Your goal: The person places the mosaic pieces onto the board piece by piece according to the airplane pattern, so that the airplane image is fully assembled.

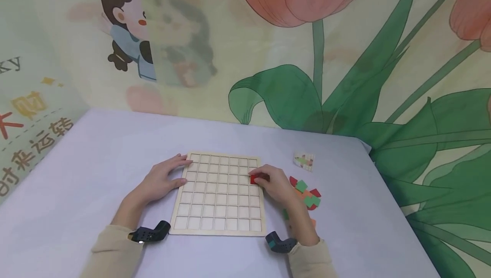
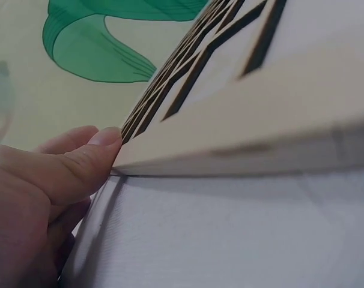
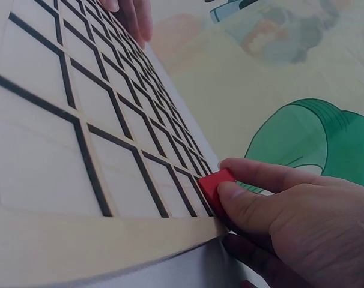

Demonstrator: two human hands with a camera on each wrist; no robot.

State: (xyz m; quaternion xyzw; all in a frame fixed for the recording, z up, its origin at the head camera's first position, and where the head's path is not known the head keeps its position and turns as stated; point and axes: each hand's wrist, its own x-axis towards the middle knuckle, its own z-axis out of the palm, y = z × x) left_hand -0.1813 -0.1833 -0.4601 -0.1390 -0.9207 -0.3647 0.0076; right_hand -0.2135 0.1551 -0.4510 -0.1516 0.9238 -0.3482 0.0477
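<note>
A light wooden grid board [image 1: 220, 233] with square cells lies flat on the white table. At its left edge my left hand [image 1: 161, 179] rests, thumb and fingers touching the frame; in the left wrist view the thumb [image 2: 86, 174] lies against the board's rim. My right hand [image 1: 277, 185] is over the board's right edge, pinching a red tile [image 1: 253, 179] between thumb and fingers. Seen from the right wrist, the red tile [image 3: 214, 187] is tilted at a cell by the right rim. The pinching fingers hide part of that tile.
Right of the board, partly behind the right forearm, lies a loose heap of red, green and orange pieces [image 1: 308, 199]. A small printed card [image 1: 304, 161] lies beyond the heap. The white table [image 1: 115, 141] ends at a wall with printed flowers [image 1: 284, 94].
</note>
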